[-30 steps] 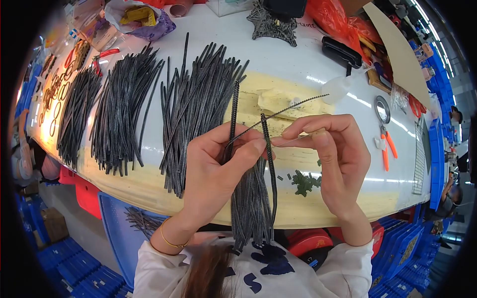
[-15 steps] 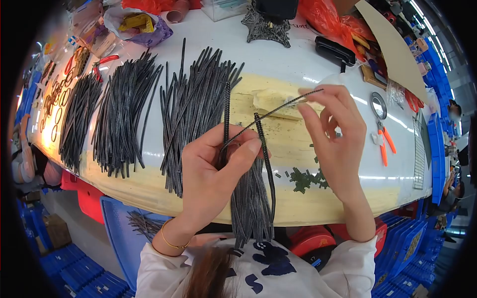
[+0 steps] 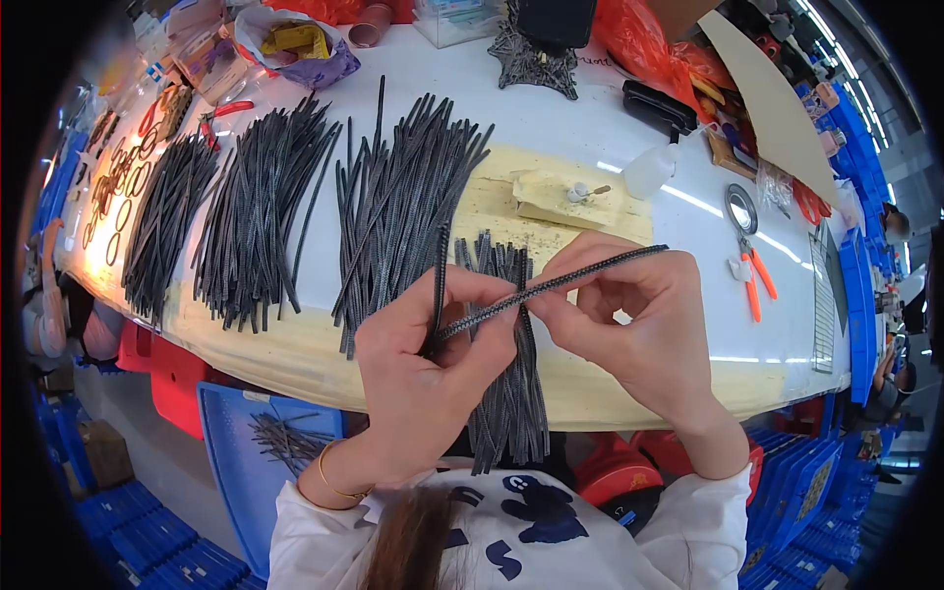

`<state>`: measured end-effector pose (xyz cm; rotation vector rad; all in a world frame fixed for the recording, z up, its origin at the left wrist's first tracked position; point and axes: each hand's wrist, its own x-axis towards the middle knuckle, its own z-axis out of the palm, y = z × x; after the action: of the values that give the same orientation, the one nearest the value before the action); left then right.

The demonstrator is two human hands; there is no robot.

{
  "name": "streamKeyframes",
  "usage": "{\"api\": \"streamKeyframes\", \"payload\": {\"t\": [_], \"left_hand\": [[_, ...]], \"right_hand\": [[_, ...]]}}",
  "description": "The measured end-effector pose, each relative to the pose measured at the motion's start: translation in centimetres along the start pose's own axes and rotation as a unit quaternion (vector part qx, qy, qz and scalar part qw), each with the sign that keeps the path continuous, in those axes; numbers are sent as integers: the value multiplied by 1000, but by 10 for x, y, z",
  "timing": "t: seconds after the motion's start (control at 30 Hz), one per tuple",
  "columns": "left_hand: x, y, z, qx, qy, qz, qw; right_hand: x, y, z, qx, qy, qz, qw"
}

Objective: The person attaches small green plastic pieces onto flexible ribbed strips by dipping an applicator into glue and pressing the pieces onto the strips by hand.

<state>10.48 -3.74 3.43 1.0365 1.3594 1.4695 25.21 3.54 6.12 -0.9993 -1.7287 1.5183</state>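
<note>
A thin, dark strip with a braided-looking surface (image 3: 600, 265) stretches at a slant between my hands. My left hand (image 3: 418, 359) grips its lower end between thumb and forefinger. A second dark strip (image 3: 441, 270) rises upright from that same hand. My right hand (image 3: 639, 329) pinches the slanted strip near its middle, close to the left fingertips, and its free end runs past the right knuckles. Below and between the hands, a bunch of similar strips (image 3: 506, 423) hangs over the table's front edge, its upper part partly hidden by the fingers.
Three large piles of dark strips (image 3: 408, 206) lie to the left. A cream block (image 3: 560, 202) bears a small white cup (image 3: 580, 192), beside a translucent bottle (image 3: 651, 169). Orange-handled pliers (image 3: 755, 280) and a grey ring-shaped roll (image 3: 741, 208) lie right. A blue tray (image 3: 226, 462) stands below left.
My right hand has come down and left, from the strip's far end to beside my left fingers. The slanted strip now lies flatter, and the green scraps are hidden behind my right hand.
</note>
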Motion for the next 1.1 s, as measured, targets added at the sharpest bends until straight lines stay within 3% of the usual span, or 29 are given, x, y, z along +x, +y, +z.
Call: {"api": "streamKeyframes", "payload": {"t": [0.1, 0.23, 0.43, 0.57, 0.6, 0.73, 0.77, 0.9, 1.1], "left_hand": [[-2, 1, -5, -8, 1, -33, 999], [11, -22, -13, 18, -9, -80, 997], [13, -29, -18, 9, 28, -38, 999], [12, -10, -28, -65, -32, -96, 993], [13, -9, -28, -64, -34, -96, 993], [14, -6, -29, -150, -90, -138, 975], [14, -7, -29, -149, -90, -139, 975], [19, -16, -27, -141, -4, -68, 988], [25, -11, -16, 11, -81, -20, 996]], "right_hand": [[-2, 4, 3, 7, -12, 11, 1000], [-8, 19, 5, 71, -100, 218, 968], [-19, 30, 10, 27, -19, 190, 981], [-11, 38, 3, -73, 38, 8, 997], [-9, 37, 2, -72, 40, 8, 997], [0, 20, 1, 236, 38, 92, 967], [3, 15, -3, 237, 38, 92, 966], [5, -5, -33, 261, -105, 117, 952], [8, 7, -20, 71, -144, 80, 984]]}}
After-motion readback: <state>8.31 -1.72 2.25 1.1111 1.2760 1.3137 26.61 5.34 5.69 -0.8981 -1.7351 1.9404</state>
